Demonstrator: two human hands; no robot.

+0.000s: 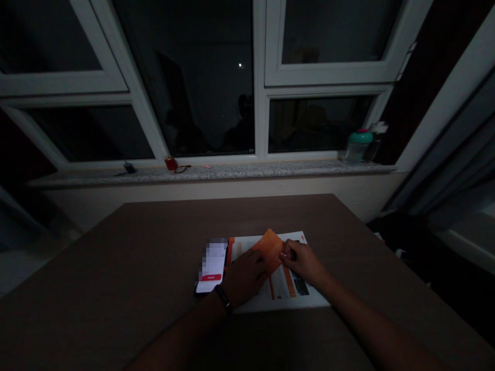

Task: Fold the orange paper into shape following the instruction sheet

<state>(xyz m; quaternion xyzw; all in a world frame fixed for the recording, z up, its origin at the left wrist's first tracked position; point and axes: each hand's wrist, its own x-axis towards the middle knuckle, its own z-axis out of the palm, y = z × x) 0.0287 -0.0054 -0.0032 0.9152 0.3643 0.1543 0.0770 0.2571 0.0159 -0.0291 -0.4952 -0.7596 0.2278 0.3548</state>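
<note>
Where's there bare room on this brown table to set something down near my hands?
Bare brown tabletop lies left of the black smartphone, right of the white printed sheet, and nearer you, below the sheet. The middle is crowded: your left hand and right hand meet at the orange paper card above the sheet.

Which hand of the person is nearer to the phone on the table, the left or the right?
Left. The left hand is directly beside the phone, on its right side. The right hand is farther away, on the far side of the orange sheet.
</note>
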